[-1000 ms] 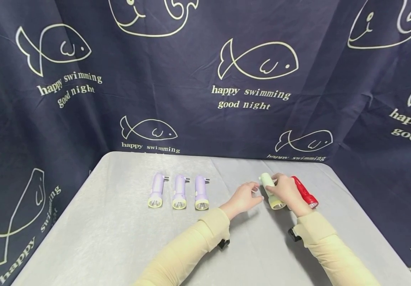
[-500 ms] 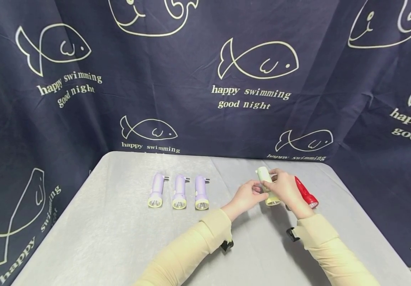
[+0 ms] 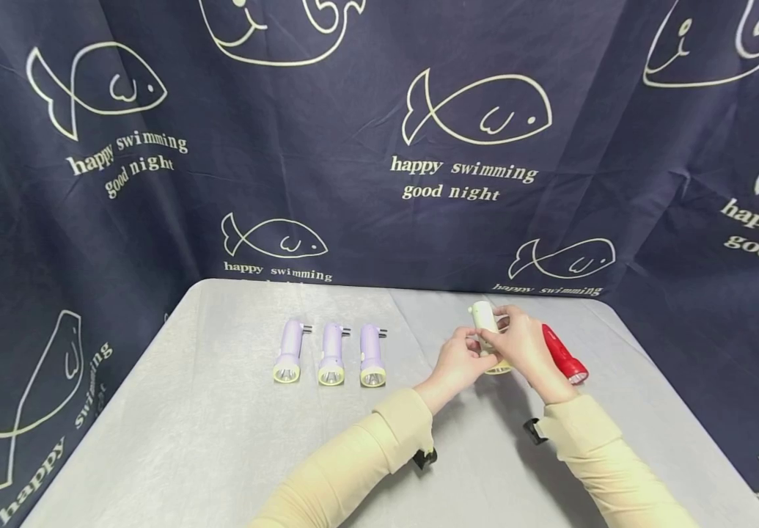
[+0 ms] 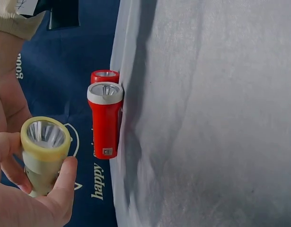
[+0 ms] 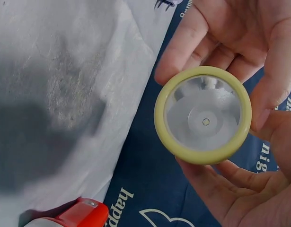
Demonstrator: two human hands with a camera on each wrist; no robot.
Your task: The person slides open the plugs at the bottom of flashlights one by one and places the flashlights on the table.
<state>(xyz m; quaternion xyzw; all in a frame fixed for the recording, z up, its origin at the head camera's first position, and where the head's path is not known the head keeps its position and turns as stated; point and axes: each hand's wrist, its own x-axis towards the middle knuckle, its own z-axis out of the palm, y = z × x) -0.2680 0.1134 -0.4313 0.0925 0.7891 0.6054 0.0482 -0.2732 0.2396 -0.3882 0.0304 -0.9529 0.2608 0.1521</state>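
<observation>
Both hands hold a pale green flashlight (image 3: 484, 316) with a yellow rim, over the right half of the table. My right hand (image 3: 523, 346) grips its body from the right. My left hand (image 3: 458, 364) pinches it lower down from the left, thumb toward me. In the right wrist view the flashlight's lens (image 5: 204, 118) faces the camera, with fingers of both hands around the yellow rim. The left wrist view shows the yellow-rimmed head (image 4: 46, 137) above the left thumb (image 4: 66, 177). The far side of the body is hidden by fingers.
Just right of my right hand lies a red flashlight (image 3: 562, 355). The left wrist view shows two red ones, a white-rimmed flashlight (image 4: 105, 123) overlapping a red-rimmed flashlight (image 4: 99, 75). Three purple flashlights (image 3: 331, 352) lie in a row on the grey-covered table (image 3: 221, 440). A dark printed curtain (image 3: 366, 176) surrounds it.
My right hand has raised the green flashlight and brought it slightly left. My left hand, fingers apart beside it a second ago, has moved in and taken hold of it too.
</observation>
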